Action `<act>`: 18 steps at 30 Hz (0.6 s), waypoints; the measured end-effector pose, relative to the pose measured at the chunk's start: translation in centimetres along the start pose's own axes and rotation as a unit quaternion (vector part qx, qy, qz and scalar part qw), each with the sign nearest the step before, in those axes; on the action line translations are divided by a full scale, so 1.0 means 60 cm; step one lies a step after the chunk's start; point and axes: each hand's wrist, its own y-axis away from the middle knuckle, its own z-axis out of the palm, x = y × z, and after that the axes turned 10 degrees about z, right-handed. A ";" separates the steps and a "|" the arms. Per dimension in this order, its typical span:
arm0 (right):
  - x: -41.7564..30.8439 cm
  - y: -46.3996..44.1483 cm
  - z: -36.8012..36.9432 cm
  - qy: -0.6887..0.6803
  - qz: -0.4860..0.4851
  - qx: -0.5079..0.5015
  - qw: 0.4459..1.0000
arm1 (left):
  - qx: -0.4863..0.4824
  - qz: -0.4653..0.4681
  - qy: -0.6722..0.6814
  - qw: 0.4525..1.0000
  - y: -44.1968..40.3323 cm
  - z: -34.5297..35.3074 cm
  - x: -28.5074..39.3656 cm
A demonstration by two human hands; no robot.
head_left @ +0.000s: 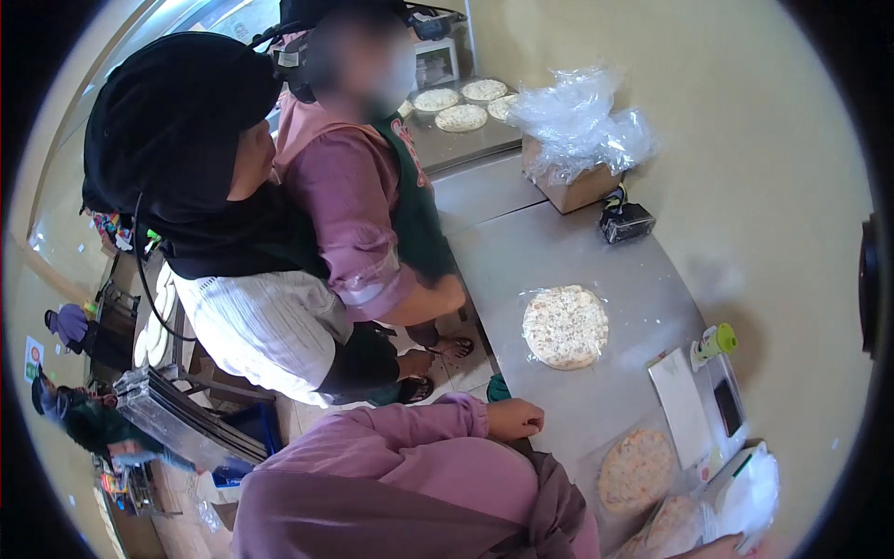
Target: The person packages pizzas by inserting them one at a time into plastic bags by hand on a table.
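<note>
My left hand (515, 419), in a pink sleeve, is closed with curled fingers at the near edge of the metal table (521, 252). Nothing shows in it. At the bottom right edge lies my right hand (719, 548), mostly cut off by the frame. It touches or is right beside a white plastic package (750, 494); its grip is hidden. Close to it are a round pizza (637, 470) in clear plastic and another wrapped pizza (672, 524), partly covered. Farther up the table, a pale topped pizza (565, 326) lies flat on a clear plastic sheet.
Two co-workers stand at the left, one in a striped top (261, 326). A cardboard box (570, 186) holds clear plastic bags (587, 121). Several pizzas (461, 117) lie beyond. Along the wall side are a black device (627, 224), a green-capped bottle (713, 345), a phone (727, 406) and white paper (679, 405).
</note>
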 end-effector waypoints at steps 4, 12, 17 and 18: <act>0.002 -0.111 0.050 -0.122 0.011 -0.098 0.988 | 0.023 -0.039 -0.005 0.999 0.007 0.006 -0.002; -0.029 -0.085 0.145 -0.191 -0.041 -0.179 0.964 | 0.047 -0.089 -0.005 0.995 0.029 0.012 0.017; -0.042 -0.044 0.161 -0.181 -0.089 -0.199 0.959 | 0.058 -0.090 -0.022 0.994 0.033 0.011 0.009; -0.046 -0.040 0.162 -0.179 -0.098 -0.200 0.958 | 0.051 -0.095 -0.025 0.994 0.032 0.009 0.013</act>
